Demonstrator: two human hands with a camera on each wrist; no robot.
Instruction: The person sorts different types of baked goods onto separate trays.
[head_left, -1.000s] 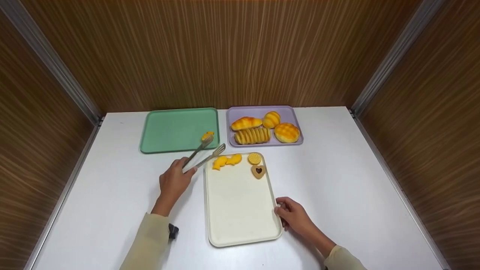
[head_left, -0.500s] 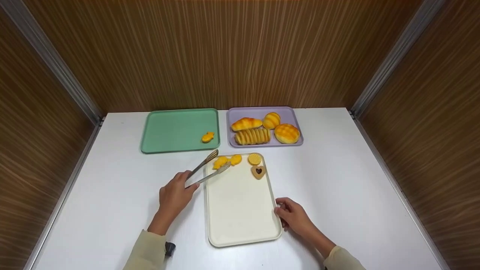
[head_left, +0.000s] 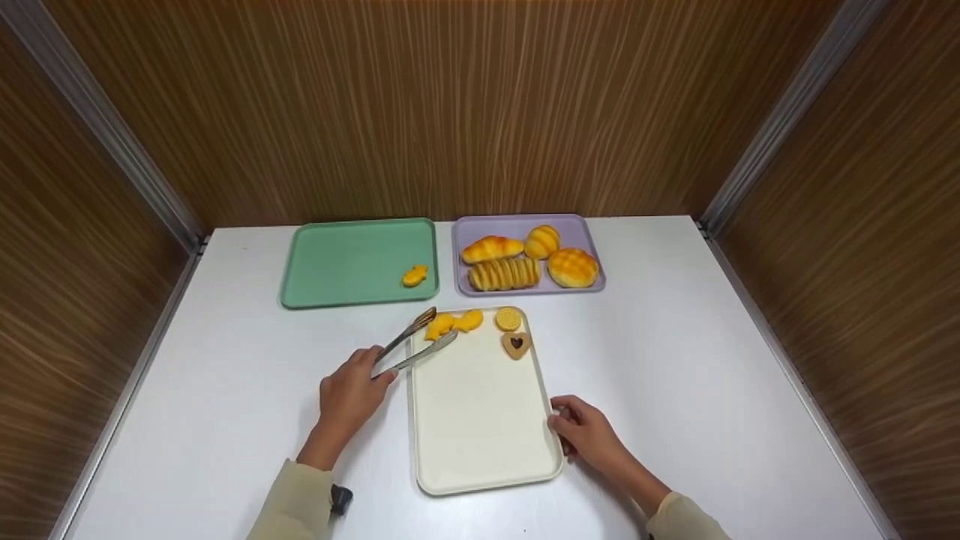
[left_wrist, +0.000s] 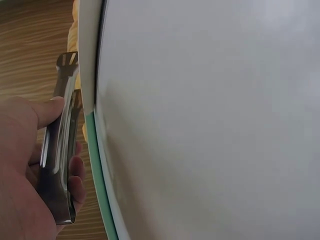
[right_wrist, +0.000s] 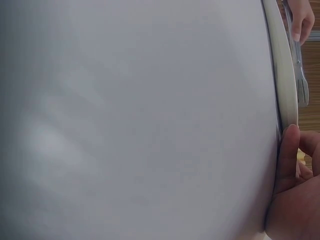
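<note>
My left hand (head_left: pixel 351 394) holds metal tongs (head_left: pixel 421 321), their two tips spread apart over the top left corner of a cream tray (head_left: pixel 487 420). Nothing is between the tips. Beside them on that tray lie two yellow fish-shaped cookies, one left (head_left: pixel 440 325) and one right (head_left: pixel 469 321). A round biscuit (head_left: pixel 508 319) and a heart-shaped cookie (head_left: pixel 515 346) with a dark centre sit in the top right corner. My right hand (head_left: pixel 589 431) grips the tray's right edge, its thumb (right_wrist: pixel 288 155) against the rim in the right wrist view.
Behind, a green tray (head_left: pixel 352 259) bears one yellow fish-shaped cookie (head_left: pixel 414 276). To its right, a purple tray (head_left: pixel 570 223) carries several breads, among them a croissant (head_left: pixel 491 249) and a round bun (head_left: pixel 572 268). Wood-grain panels (head_left: pixel 480 112) enclose the white table (head_left: pixel 660 337).
My left hand has drawn the spread tongs back from the fish-shaped cookie on the green tray to the cream tray's corner. That cookie stays on the green tray; my right hand has not moved.
</note>
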